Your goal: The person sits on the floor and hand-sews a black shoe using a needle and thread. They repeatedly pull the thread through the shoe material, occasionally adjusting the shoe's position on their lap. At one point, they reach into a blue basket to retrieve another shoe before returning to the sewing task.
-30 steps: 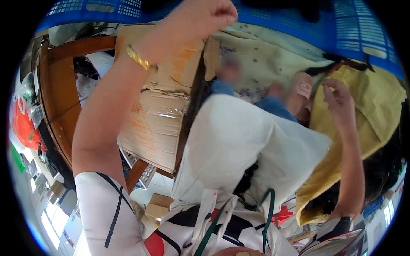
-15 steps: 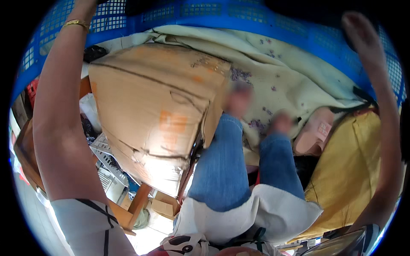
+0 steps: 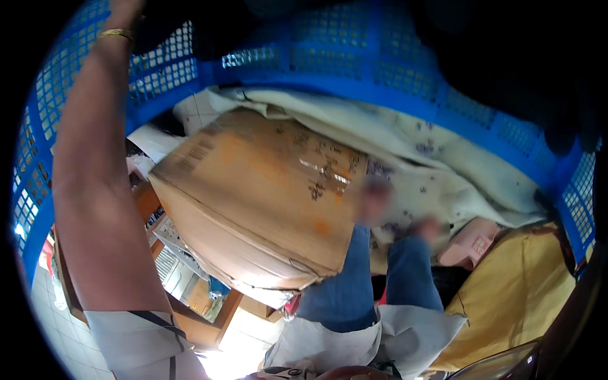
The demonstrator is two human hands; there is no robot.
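Note:
A large blue plastic basket (image 3: 392, 69) with mesh walls spans the top of the view and curves down both sides. My left arm reaches up along its left side, a gold bracelet at the wrist. Only the edge of my left hand (image 3: 128, 7) shows, against the basket; its fingers are hidden in shadow and cut off by the frame. Black stuff, too dark to make out, fills the upper part of the basket. My right hand is out of sight. Below the basket's rim sits a brown cardboard box (image 3: 253, 190), worn and creased, to the left of my legs.
Cream cloth with purple flowers (image 3: 424, 149) lies under my bare feet. A pink slipper (image 3: 468, 244) and a yellow sack (image 3: 513, 291) are on the right. Wooden furniture (image 3: 225, 320) and a grey slotted plastic piece (image 3: 174, 237) stand at the lower left.
The blue basket now reaches lower and covers more of the view. The cardboard box and my feet appear lower, and more of the box's top shows. My right hand has gone out of sight.

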